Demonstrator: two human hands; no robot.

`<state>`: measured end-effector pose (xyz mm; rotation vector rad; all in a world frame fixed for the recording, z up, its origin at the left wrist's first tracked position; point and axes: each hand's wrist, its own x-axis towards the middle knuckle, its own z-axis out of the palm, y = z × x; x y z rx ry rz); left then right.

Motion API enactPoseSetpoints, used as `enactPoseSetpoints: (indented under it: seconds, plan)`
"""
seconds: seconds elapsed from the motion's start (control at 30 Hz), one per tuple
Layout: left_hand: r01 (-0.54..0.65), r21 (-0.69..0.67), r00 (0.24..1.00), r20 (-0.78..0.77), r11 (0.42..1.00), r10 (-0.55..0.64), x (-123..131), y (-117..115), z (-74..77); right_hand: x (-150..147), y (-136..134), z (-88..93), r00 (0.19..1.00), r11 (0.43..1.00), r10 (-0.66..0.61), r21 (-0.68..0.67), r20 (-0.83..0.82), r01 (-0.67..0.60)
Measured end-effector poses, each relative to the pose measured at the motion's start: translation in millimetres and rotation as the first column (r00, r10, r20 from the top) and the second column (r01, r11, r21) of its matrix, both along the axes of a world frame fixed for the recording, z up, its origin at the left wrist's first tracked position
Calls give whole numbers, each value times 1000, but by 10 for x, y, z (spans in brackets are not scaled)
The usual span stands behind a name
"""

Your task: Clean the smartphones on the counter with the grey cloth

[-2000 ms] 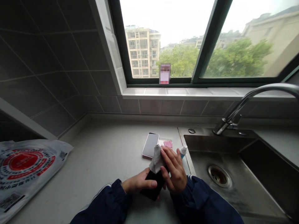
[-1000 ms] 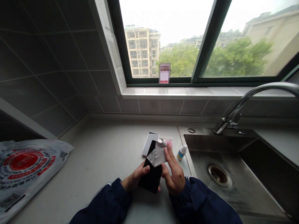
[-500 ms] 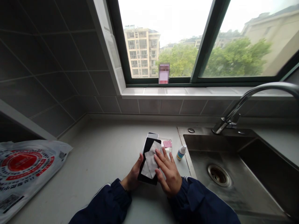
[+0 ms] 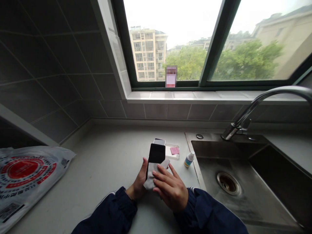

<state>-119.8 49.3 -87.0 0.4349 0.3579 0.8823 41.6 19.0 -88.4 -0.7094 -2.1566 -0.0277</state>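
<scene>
My left hand [image 4: 140,180] is closed around the left edge of a black smartphone [image 4: 157,153], which it holds tilted above the counter. A pale grey cleaning cloth with a zigzag edge [image 4: 151,167] covers the phone's lower half. My right hand [image 4: 172,188] presses that cloth onto the screen with its fingers, some of the cloth bunched under them. Just beyond the phone's top end shows part of a flat, shiny thing [image 4: 159,142], mostly hidden. To its right lies a clear phone case [image 4: 177,156] with a pink piece [image 4: 174,150] on it.
A small white-capped bottle [image 4: 188,159] stands on the white counter [image 4: 107,156] beside the sink's edge. On the right are the steel sink [image 4: 253,182] and its curved faucet [image 4: 255,104]. A printed plastic bag [image 4: 31,175] lies at the left.
My right hand has drawn the cloth down and left over the phone, baring the upper screen. The phone has turned slightly more upright in my left hand.
</scene>
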Motion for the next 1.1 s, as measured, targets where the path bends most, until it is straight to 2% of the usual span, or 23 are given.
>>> enactPoseSetpoints:
  seconds: [0.2, 0.37, 0.5, 0.63, 0.8, 0.87, 1.1]
  plan:
    - [87, -148, 995, 59, 985, -79, -33, 3, -128, -91, -15, -14, 1000, 999, 0, 49, 22, -1]
    - [121, -134, 993, 16, 984, -120, -31, -27, -69, -185, -38, -82, 999, 997, -46, 64, 4, 46]
    - [60, -75, 996, -54, 995, -64, 5, -48, -17, -233, -51, -96, 998, 996, -64, 56, 20, 63]
    - [28, -35, 995, -93, 999, -32, 17, -50, -27, -243, -52, -78, 997, 996, -76, 46, 25, 74]
    - [65, -76, 997, -26, 995, -68, -23, -40, -58, -201, -40, -68, 996, 995, -65, 84, 55, 61]
    - [63, -91, 998, 0, 994, -63, -34, -47, -30, -167, -27, -65, 995, 994, -67, 92, 74, 60]
    - [-65, -34, 998, -21, 997, 64, -16, -57, 125, -15, 57, -48, 992, 998, -26, 63, 120, 19]
